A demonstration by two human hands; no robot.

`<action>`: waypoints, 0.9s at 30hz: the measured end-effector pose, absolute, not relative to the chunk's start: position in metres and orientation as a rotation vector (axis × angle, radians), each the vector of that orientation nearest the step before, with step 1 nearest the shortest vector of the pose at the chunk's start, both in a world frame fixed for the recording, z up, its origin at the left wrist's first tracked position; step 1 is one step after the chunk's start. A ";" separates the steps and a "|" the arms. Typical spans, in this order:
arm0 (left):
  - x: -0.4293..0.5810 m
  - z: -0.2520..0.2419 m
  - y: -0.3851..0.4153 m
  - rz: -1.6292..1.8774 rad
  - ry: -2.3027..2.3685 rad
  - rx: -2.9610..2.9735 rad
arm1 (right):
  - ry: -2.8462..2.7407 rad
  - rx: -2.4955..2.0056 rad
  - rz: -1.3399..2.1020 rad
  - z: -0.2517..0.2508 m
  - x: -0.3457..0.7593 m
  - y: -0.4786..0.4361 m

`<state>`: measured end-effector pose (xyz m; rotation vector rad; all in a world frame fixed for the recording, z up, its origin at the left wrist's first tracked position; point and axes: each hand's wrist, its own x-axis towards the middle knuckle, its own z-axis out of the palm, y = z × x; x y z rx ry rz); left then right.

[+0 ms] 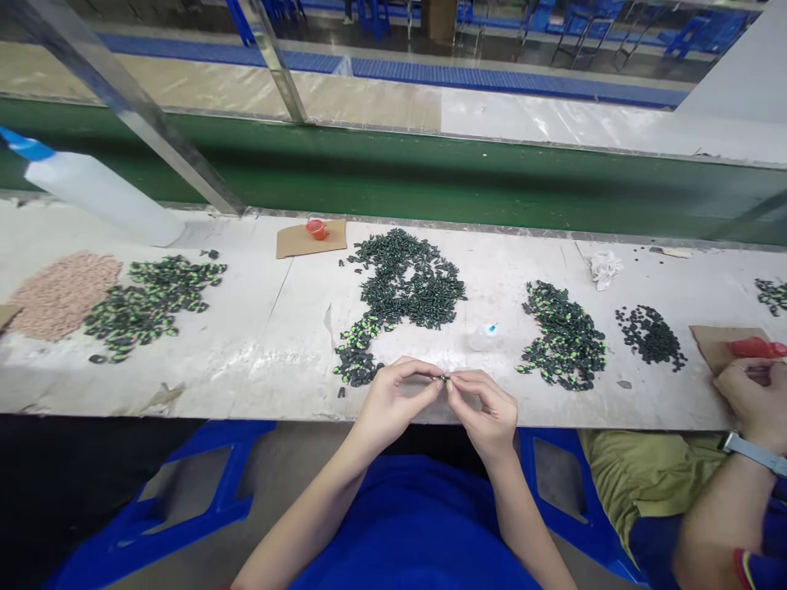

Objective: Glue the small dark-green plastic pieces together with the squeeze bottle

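My left hand and my right hand meet at the near edge of the white worktable. Both pinch a tiny dark green part between their fingertips. Right behind the hands lies a big heap of dark green parts. A smaller cluster with bright green marks trails from it toward my left hand. A small clear bottle with a blue tip lies just beyond my right hand.
More heaps lie along the table: pinkish parts, green parts at left, green-marked parts and dark parts at right. A co-worker's hand rests at far right by a red tool. A white bottle lies back left.
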<state>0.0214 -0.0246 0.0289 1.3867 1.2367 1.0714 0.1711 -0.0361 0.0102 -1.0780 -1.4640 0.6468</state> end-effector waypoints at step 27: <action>0.025 0.041 -0.030 1.239 1.229 2.136 | -1.058 -1.142 1.064 0.019 0.172 -0.040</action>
